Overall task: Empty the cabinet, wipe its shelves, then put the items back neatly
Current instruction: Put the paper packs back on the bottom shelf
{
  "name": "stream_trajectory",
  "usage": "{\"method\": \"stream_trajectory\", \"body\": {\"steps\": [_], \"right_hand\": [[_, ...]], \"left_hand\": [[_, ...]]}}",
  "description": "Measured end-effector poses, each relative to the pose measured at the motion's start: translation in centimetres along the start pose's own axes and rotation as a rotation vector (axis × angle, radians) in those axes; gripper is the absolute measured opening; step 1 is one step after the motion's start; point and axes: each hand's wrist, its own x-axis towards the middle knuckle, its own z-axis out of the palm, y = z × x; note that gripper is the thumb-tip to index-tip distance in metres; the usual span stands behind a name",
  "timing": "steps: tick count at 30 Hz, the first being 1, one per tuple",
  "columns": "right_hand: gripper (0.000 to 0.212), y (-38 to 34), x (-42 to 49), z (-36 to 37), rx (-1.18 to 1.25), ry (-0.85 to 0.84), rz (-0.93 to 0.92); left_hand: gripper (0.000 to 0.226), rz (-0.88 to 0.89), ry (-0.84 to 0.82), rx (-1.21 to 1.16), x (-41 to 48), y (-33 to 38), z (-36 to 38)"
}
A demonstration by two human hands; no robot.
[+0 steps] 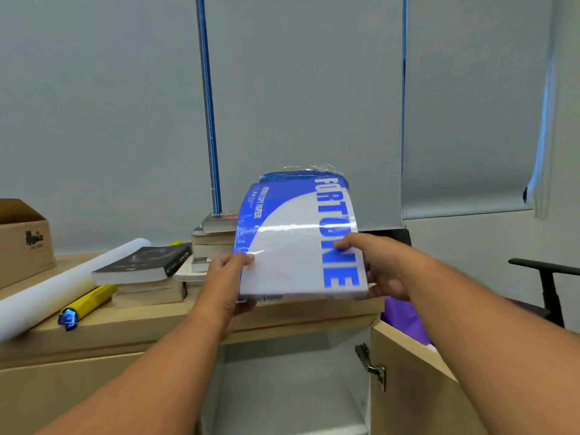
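A blue and white pack of copy paper [295, 249] in shiny plastic wrap is held above the cabinet's wooden top [163, 318]. My left hand [227, 277] grips its near left corner, thumb on top and fingers underneath. My right hand [373, 265] grips its right edge the same way. Below my arms the cabinet's white inside [282, 387] shows, with its right door [414, 384] swung open.
On the top to the left lie stacks of books [147, 274], a taller book pile [213, 243], a white paper roll [62, 287], a yellow tube [86, 304] and a cardboard box [23, 240]. A black chair [546, 284] stands at right. Grey roller blinds fill the back.
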Motion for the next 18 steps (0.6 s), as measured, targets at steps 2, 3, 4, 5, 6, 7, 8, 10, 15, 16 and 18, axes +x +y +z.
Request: {"method": "stream_trajectory", "body": {"steps": [2,3,4,5,6,7,8,10,15,16,18], "right_hand": [[0.046,1.0,-0.4,1.3,0.105,0.093,-0.068],[0.049,1.6,-0.7,1.9,0.115,0.139,-0.087],[0.052,2.4,-1.1,2.3,0.113,0.163,-0.093],[0.053,3.3,-1.6,2.6,0.118,0.165,-0.09],[0.055,4.5,-2.0,2.8,0.136,0.152,-0.083],[0.055,5.8,-2.8,3.1,0.161,0.137,-0.081],[0.054,7.0,-3.3,3.4,0.189,0.135,-0.097],[0.051,9.7,-5.1,4.5,0.221,0.152,-0.095],[0.048,17.5,-8.9,7.4,0.216,0.179,0.058],[0.049,19.0,-9.4,8.0,0.214,0.174,0.085],[0.053,21.8,-10.5,9.0,0.206,0.151,0.132]], "left_hand": [[0.039,0.006,-0.045,0.06,-1.0,-1.5,0.1],[0.044,-0.001,-0.079,0.088,-1.8,-2.2,0.1],[0.046,-0.007,-0.113,0.095,-2.7,-2.9,-0.1],[0.044,-0.009,-0.145,0.085,-3.5,-3.5,-0.5],[0.044,-0.007,-0.167,0.073,-4.2,-4.3,-1.0],[0.046,-0.002,-0.176,0.066,-5.2,-5.3,-1.8],[0.051,0.008,-0.185,0.073,-5.9,-6.3,-2.4],[0.064,0.0,-0.186,0.103,-7.9,-8.9,-3.9],[0.08,-0.113,-0.161,0.14,-12.6,-17.0,-7.7],[0.08,-0.138,-0.161,0.142,-13.3,-18.4,-8.4],[0.081,-0.188,-0.159,0.146,-15.0,-20.9,-9.9]]}}
